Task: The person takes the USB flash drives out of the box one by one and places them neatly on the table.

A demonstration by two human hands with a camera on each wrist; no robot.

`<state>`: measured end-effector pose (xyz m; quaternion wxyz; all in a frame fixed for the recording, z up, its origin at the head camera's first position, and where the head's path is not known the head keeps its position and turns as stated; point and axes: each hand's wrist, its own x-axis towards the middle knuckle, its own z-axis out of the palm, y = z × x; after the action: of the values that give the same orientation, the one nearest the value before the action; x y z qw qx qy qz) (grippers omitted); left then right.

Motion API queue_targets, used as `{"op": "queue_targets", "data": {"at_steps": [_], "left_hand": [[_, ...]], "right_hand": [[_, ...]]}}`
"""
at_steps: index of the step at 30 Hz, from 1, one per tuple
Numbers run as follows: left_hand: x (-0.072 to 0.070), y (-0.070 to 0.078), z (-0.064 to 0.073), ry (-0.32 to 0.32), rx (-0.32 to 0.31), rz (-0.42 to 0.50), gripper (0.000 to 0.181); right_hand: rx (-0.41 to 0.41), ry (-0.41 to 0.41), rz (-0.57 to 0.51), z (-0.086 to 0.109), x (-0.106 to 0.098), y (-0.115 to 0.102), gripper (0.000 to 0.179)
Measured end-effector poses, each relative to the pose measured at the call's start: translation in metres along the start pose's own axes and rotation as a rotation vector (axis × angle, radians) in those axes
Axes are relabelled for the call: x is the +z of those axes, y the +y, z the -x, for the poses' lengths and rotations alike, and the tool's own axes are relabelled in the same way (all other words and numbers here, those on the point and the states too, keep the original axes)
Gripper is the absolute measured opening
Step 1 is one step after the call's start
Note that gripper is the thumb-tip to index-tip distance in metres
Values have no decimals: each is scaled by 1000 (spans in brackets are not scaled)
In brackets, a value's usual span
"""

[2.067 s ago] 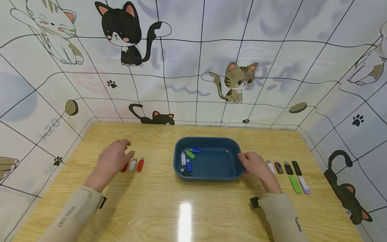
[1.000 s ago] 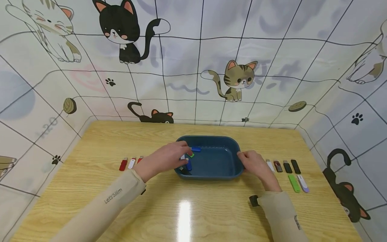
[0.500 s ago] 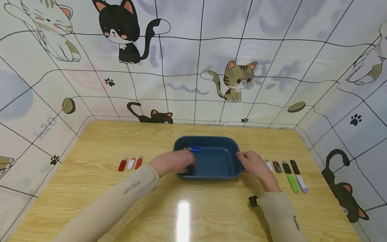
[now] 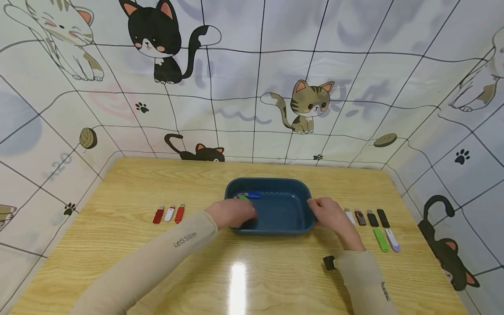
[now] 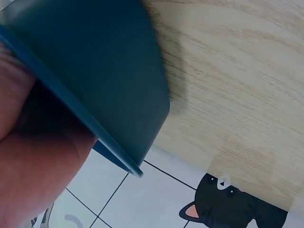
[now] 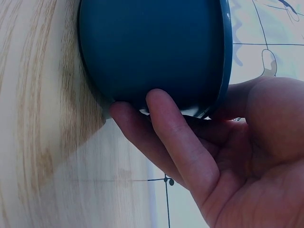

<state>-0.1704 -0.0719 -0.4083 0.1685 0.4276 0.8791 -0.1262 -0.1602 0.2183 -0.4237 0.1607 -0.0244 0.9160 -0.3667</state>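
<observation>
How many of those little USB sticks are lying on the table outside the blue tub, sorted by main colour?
Red sticks: 2
Red-and-grey stick: 1
Mostly white sticks: 3
Black sticks: 2
Green stick: 1
Total: 9

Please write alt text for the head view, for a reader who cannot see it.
A person's left hand is inside a blue tray while the right hand grips its right end. On the wooden table, three USB sticks lie left of the tray and six more to its right, before a cat-patterned backdrop.
</observation>
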Motion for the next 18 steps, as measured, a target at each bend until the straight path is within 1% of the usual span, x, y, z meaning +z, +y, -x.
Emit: {"op": "queue_targets", "data": {"at_steps": [3, 6, 8, 10, 14, 18], "left_hand": [[2, -1, -5, 18, -5, -12, 16], [4, -2, -9, 38, -26, -8, 21], [5, -3, -11, 56, -24, -19, 25], [5, -4, -13, 77, -8, -30, 27], [8, -6, -17, 120, 45, -67, 25], [10, -7, -20, 156, 62, -65, 25]], "right_hand": [[-6, -1, 0, 0, 0, 1, 44], [-9, 1, 3, 0, 0, 1, 45], [-10, 5, 9, 0, 1, 0, 45], [-12, 8, 12, 0, 0, 0, 45], [-18, 13, 14, 1, 0, -1, 45], [-33, 12, 11, 1, 1, -1, 46]]}}
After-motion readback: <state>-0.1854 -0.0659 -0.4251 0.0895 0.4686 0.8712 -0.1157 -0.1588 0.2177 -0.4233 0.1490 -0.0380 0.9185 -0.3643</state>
